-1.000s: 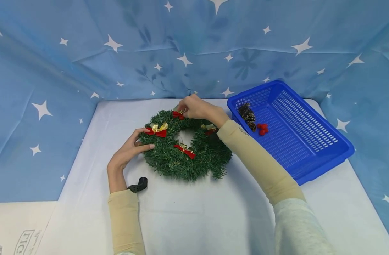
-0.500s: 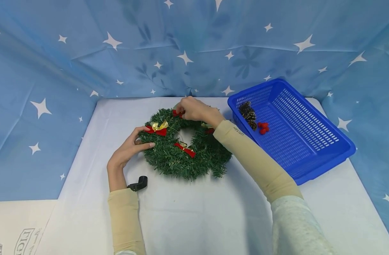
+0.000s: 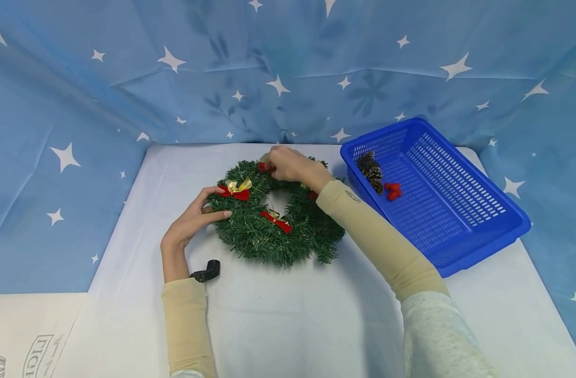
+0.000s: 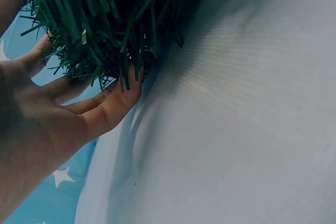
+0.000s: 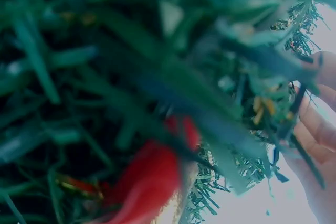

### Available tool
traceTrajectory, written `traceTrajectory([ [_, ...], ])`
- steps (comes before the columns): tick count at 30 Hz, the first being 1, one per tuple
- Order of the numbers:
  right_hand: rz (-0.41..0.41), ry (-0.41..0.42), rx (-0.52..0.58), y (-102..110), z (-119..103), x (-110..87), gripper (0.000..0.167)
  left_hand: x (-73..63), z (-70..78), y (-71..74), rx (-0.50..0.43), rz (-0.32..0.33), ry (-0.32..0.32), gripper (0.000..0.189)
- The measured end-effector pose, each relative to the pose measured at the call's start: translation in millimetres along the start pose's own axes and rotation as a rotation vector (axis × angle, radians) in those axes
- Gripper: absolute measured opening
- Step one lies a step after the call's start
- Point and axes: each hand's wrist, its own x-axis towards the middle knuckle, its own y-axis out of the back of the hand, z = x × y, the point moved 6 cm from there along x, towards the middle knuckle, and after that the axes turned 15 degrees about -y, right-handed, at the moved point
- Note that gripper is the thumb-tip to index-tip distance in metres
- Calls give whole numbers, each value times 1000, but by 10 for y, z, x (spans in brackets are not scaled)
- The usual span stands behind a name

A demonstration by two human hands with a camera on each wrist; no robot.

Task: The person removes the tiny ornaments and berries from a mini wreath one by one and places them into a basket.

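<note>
A green artificial wreath lies on the white table. At its left edge my left hand grips it, thumb over the branches and fingertips bent under the rim in the left wrist view. My right hand pinches a red bow at the back of the ring; the fingertips are partly hidden. A red and gold bow sits beside my left fingers, and another red bow lies on the front of the ring. In the right wrist view, a blurred red bow shows among the branches.
A blue plastic basket stands at the right, holding several pine cones and red berries. A black wrist device is on the left wrist. Behind the table hangs a blue star-patterned cloth.
My right hand has turned and sunk slightly at the back bow, covering more of it. The left hand keeps its grip on the wreath. The head view has shifted a little.
</note>
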Motion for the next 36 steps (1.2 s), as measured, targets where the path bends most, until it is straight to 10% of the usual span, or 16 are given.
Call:
traceTrajectory([
  [16, 20, -18, 2, -24, -12, -39, 7, -6, -14, 7, 8, 3, 0, 71],
  [36, 29, -25, -69, -89, -105, -2, 45, -2, 15, -4, 1, -2, -10, 73],
])
